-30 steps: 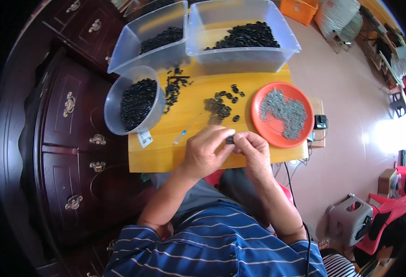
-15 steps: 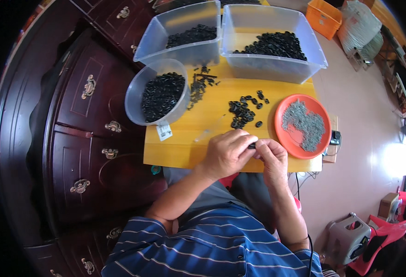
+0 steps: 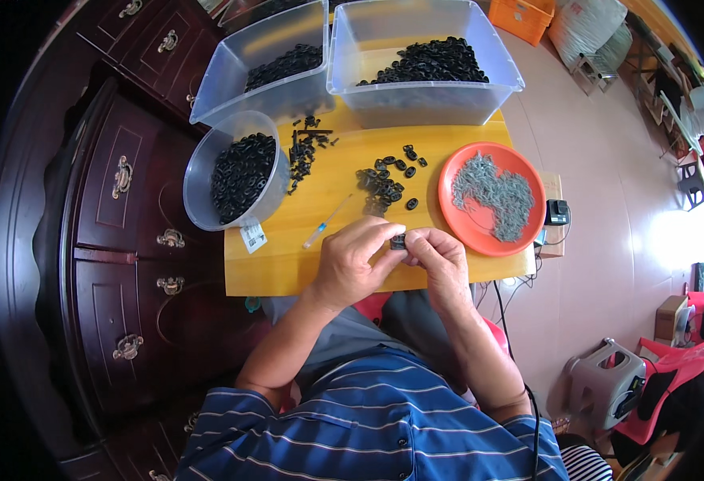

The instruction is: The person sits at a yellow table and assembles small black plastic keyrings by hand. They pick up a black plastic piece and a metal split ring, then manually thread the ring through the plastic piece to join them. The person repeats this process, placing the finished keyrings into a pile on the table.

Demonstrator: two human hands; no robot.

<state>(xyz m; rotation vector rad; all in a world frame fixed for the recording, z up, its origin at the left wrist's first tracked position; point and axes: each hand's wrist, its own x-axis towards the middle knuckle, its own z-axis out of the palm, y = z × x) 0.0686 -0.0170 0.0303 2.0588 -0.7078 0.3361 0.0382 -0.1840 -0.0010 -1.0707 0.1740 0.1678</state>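
A small black plastic piece (image 3: 398,241) is held above the table's near edge, between my two hands. My left hand (image 3: 350,263) pinches it from the left between thumb and forefinger. From the right, the thumb and forefinger of my right hand (image 3: 438,258) close on its edge; anything smaller in those fingertips is hidden. Just beyond my hands lies a loose pile of black oval pieces with holes (image 3: 380,188). To the right, an orange-red plate (image 3: 446,196) carries many small grey metal pins or screws (image 3: 508,196). A thin tool with a blue-and-clear handle (image 3: 316,234) rests left of my hands.
Two clear rectangular bins (image 3: 416,104) of black pieces stand at the back of the yellow table (image 3: 260,272). A round clear tub (image 3: 195,184) of black pieces is at left, beside scattered black scraps (image 3: 304,152). Dark wooden cabinets (image 3: 99,240) flank the left side.
The whole view has shifted, so the table appears further left. My hands keep their grip near the table edge, and the black piece between them shows more clearly.
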